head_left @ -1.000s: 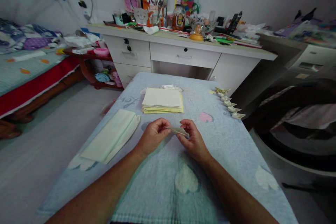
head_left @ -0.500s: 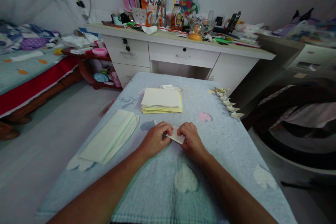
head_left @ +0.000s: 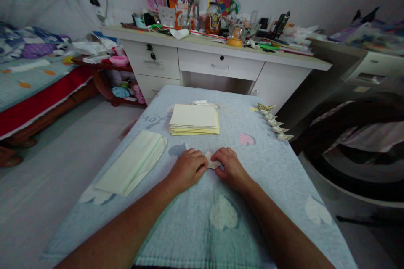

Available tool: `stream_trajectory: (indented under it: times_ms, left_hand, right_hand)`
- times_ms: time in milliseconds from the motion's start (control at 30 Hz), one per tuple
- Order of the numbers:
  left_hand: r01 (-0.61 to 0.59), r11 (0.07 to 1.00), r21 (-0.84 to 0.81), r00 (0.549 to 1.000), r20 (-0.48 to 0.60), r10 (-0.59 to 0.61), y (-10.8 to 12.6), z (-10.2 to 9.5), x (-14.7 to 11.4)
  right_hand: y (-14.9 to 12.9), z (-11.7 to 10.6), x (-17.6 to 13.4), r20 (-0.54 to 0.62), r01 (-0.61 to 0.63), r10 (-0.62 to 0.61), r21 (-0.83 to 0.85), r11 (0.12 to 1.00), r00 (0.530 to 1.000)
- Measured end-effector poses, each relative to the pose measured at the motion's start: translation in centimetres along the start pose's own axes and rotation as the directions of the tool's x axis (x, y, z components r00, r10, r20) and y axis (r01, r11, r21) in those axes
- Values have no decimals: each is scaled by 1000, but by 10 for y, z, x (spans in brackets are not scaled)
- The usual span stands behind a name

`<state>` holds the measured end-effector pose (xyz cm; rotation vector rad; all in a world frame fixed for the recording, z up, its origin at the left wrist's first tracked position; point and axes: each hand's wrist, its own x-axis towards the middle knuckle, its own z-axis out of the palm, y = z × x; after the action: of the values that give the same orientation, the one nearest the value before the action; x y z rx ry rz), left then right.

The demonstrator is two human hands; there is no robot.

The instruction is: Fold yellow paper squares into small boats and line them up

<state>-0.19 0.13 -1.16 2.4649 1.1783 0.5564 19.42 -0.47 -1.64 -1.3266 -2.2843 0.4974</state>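
Between my two hands is a small folded piece of pale paper (head_left: 212,161), just above or on the cloth-covered table (head_left: 252,176); I cannot tell if it touches. My left hand (head_left: 188,169) pinches its left end between thumb and fingers. At its right end, my right hand (head_left: 229,167) grips it the same way, so part of each end is hidden. Beyond my hands lies a stack of cream and yellow paper sheets (head_left: 194,116). A folded pale green sheet (head_left: 129,164) rests left of my left forearm.
Several small folded paper boats (head_left: 277,129) stand in a row at the table's right edge. A white desk (head_left: 221,65) crowded with jars, packets and stationery is behind the table. A washing machine (head_left: 362,80) stands right, a bed (head_left: 34,75) left.
The paper between my hands has turned to lie more level, and less of it shows. My left fingers have closed further over its left end. The stack and boats stay put.
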Motion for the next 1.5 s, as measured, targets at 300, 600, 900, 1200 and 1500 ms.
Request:
stream_trajectory:
  times_ms: [300, 600, 900, 1200, 1500]
  left_hand:
    - [79, 996, -48, 997, 24, -78, 1, -1, 3]
    - [169, 985, 31, 984, -58, -167, -1, 2, 4]
    - [221, 974, 57, 972, -100, -215, -2, 5, 4]
    - [281, 949, 141, 958, -93, -269, 3, 3, 5]
    - [327, 921, 212, 945, -96, -313, 9, 3, 5]
  right_hand:
    - [14, -11, -1, -8, -65, 65, 53, 996, 998]
    - [5, -9, 5, -18, -201, 201, -12, 980, 980]
    - [6, 1, 7, -88, -278, 270, -100, 955, 959]
    - [5, 4, 9, -148, -328, 308, -143, 934, 940]
    - [1, 1, 11, -118, -373, 357, -170, 912, 927]
